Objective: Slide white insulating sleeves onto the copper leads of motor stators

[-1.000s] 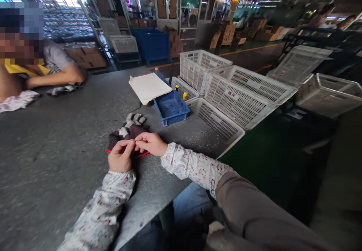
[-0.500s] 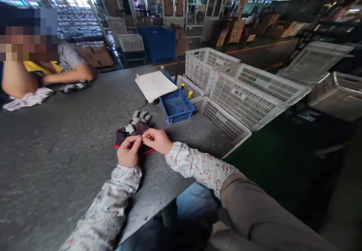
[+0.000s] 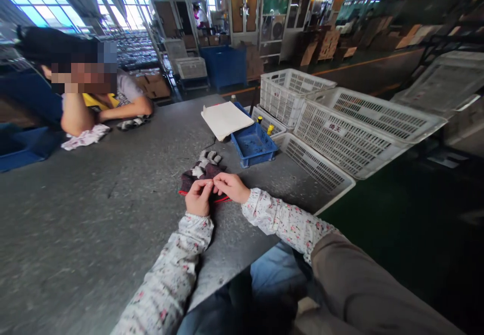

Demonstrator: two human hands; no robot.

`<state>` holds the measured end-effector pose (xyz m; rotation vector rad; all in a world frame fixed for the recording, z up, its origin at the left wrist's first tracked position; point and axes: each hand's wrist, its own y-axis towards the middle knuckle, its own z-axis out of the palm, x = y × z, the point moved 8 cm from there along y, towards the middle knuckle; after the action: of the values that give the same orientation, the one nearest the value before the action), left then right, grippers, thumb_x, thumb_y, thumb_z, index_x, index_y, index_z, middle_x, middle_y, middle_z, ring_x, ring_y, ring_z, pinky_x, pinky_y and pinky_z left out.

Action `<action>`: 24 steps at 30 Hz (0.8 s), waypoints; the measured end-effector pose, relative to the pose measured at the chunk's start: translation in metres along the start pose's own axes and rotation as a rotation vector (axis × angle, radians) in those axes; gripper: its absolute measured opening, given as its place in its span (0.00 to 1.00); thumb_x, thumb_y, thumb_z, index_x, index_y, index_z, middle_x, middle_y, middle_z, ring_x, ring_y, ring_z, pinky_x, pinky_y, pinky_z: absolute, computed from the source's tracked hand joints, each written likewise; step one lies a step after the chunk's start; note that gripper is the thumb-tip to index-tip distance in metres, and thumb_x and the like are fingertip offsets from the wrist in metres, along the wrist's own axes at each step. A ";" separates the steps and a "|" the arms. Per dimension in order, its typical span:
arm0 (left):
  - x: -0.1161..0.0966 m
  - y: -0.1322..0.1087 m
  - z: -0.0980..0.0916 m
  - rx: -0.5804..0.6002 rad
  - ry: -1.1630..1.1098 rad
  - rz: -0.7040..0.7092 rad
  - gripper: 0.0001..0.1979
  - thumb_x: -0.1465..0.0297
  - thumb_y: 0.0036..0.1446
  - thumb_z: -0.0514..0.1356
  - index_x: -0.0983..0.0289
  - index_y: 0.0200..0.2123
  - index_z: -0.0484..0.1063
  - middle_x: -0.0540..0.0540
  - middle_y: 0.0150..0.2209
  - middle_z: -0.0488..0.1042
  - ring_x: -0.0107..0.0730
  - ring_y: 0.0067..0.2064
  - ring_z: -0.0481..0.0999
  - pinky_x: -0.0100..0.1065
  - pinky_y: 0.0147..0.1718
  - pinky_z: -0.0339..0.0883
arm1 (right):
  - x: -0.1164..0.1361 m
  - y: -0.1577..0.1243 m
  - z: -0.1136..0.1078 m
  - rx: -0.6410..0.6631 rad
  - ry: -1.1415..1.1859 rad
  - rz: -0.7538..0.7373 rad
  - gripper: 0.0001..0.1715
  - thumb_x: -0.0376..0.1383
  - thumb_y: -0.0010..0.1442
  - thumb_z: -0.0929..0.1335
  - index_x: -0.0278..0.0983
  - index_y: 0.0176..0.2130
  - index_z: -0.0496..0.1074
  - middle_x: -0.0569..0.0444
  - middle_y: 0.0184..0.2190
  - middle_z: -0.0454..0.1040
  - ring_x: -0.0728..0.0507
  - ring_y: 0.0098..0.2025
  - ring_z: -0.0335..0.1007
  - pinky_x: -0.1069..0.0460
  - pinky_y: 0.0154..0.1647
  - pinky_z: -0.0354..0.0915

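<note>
From my end I'm seeing the left hand (image 3: 198, 200) and right hand (image 3: 233, 189) pinching closed, fingertips meeting; can't tell if they're gripping anything tiny. The dark gloves (image 3: 213, 168) are lying just beyond on the desk (image 3: 128, 204), long axis running near to far, grey fingers (image 3: 216, 157) pointing far, red hem (image 3: 223, 199) facing near.

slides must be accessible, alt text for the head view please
A bare left hand and right hand meet at the fingertips by gloves on a grey table, anything held too small to tell. Beyond: a blue tray, white crates, a co-worker.
</note>
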<state>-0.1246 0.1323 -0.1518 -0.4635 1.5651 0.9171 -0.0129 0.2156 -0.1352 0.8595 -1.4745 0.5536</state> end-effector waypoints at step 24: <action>-0.205 -0.006 -0.034 -0.018 0.293 0.917 0.01 0.72 0.59 0.67 0.62 0.35 0.80 0.51 0.33 0.79 0.28 0.34 0.77 0.29 0.37 0.71 | 0.180 -0.014 0.008 -0.033 -0.232 -0.585 0.10 0.39 0.69 0.66 0.35 0.38 0.74 0.55 0.33 0.77 0.50 0.33 0.72 0.55 0.37 0.68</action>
<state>-0.0977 0.0622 0.0415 0.1614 2.0767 1.5983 0.0040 0.1685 0.0382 1.2964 -1.3423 -0.0073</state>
